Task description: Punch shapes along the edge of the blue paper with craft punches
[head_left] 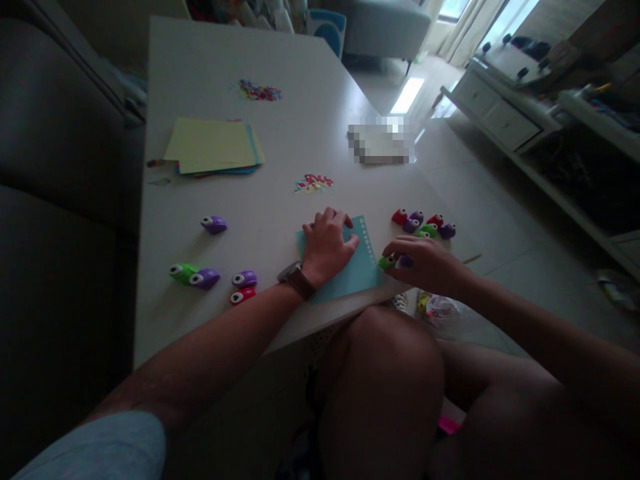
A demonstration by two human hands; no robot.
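A light blue sheet of paper (345, 280) lies at the table's near edge, with a row of small punched notches along its right side. My left hand (330, 240), wearing a watch, rests on the sheet with fingers loosely bent and apart. At the sheet's right edge, my right hand (423, 263) has its fingers around a small green craft punch (387, 263). A purple craft punch (405, 262) shows partly beneath those fingers; whether it is gripped too is unclear. Just beyond stands a group of red, purple and green punches (427, 229).
More punches (205, 278) stand on the left of the white table (200, 60). Further back are a stack of coloured paper (213, 147) and two piles of confetti (314, 183). A blurred-out object (383, 141) lies near the right edge. A plastic bag (443, 307) hangs below.
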